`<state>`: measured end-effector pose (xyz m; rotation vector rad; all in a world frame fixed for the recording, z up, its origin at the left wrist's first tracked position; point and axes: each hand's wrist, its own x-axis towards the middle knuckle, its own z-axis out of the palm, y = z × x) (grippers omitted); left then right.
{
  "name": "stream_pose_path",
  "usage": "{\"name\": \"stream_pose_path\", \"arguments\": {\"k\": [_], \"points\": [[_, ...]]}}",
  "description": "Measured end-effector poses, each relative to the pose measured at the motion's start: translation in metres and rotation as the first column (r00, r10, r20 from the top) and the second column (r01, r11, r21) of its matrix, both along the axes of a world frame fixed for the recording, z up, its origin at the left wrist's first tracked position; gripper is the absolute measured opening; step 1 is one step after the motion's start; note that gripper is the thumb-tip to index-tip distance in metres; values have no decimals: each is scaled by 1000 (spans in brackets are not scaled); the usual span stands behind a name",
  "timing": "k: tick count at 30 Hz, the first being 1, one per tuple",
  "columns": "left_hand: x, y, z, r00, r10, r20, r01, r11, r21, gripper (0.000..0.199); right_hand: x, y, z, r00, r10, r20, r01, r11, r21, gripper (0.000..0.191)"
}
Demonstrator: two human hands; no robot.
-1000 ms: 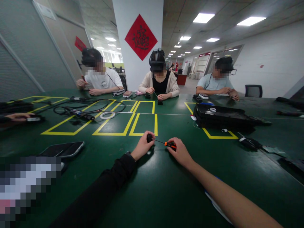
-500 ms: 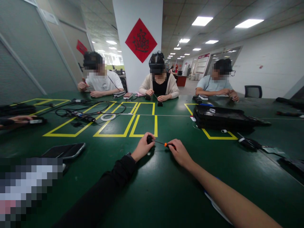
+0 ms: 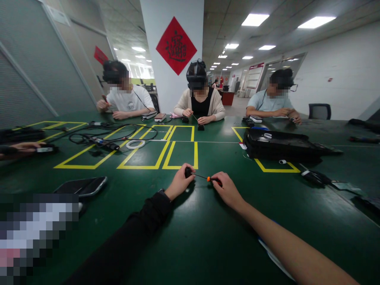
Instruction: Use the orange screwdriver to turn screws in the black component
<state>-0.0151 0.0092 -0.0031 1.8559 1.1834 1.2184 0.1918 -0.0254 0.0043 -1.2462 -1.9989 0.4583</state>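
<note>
Just above the green table (image 3: 181, 221), my left hand (image 3: 179, 183) is closed around a small black part (image 3: 188, 172), whose kind I cannot make out. My right hand (image 3: 227, 190) grips a screwdriver (image 3: 216, 181) by its dark handle, which has an orange collar at the front. The thin metal shaft points left and its tip meets the black part, or lies right against it. My left fingers cover much of that part.
A black tray stack (image 3: 276, 144) stands to the right, with black cables (image 3: 314, 178) nearer me. Cables (image 3: 103, 142) and a white ring (image 3: 135, 145) lie left among yellow tape outlines. A phone (image 3: 81, 186) is near left. Several people (image 3: 197, 99) sit around the table.
The whole view has shifted slightly. Both hands keep their grips, and the screwdriver's shaft still runs to the black part; slightly more of its handle shows.
</note>
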Motion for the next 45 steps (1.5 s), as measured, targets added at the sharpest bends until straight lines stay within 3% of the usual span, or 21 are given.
{"name": "stream_pose_path", "arguments": {"k": [45], "points": [[-2,1,-1,1000,-4,14,4,1000,2,16,1,0,0,1000,7,11,-7,1000,3,15]]}}
